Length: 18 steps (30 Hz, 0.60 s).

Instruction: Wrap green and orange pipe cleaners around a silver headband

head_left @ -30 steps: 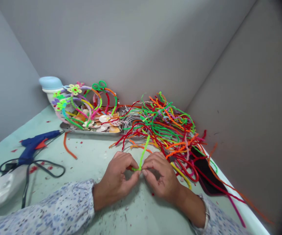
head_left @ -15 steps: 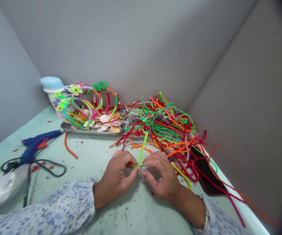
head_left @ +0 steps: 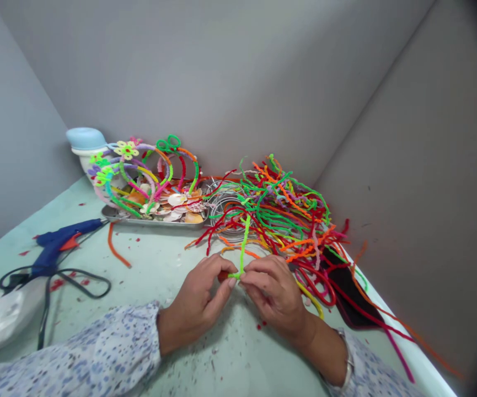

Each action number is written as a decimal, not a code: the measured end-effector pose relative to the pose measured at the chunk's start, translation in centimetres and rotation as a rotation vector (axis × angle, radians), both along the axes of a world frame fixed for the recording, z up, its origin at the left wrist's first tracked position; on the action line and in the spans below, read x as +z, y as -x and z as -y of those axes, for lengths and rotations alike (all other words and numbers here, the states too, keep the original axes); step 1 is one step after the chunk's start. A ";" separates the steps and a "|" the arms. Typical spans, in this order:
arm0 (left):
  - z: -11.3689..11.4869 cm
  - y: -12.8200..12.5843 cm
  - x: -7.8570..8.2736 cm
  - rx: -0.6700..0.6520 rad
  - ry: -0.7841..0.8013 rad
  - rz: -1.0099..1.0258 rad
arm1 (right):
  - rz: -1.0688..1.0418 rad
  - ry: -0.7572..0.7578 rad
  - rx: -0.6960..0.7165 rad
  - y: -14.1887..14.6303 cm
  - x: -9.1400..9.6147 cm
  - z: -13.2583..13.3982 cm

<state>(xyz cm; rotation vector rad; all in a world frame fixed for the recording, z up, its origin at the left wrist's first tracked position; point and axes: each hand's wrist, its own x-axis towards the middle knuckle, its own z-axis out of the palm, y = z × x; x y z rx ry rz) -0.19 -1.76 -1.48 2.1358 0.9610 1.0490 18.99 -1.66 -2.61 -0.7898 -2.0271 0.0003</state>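
Lime-green pipe cleaner (head_left: 244, 242) partly wound, its long end free

We have it at twelve o'clock, just above the tabletop (head_left: 151, 275); our left hand (head_left: 197, 303) pinches its base, something orange within the curled fingers; our right hand (head_left: 277, 298) pinches at the same bend; a short stretch looks wrapped, while the tail, pointing to twelve o'clock, is unwound; at eleven o'clock, decorated hoops (head_left: 197, 179) seem finished; at one o'clock, a heap of pipe cleaners (head_left: 277, 218) looks unused.
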 end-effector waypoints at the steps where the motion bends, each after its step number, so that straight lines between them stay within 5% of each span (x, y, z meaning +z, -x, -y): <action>1: 0.0 0.0 0.0 0.000 0.002 -0.004 | 0.002 -0.003 -0.003 0.0 0.0 0.0; 18: -0.2 -0.1 -0.2 0.009 -0.001 -0.045 | 0.018 -0.015 -0.067 0.0 0.1 0.0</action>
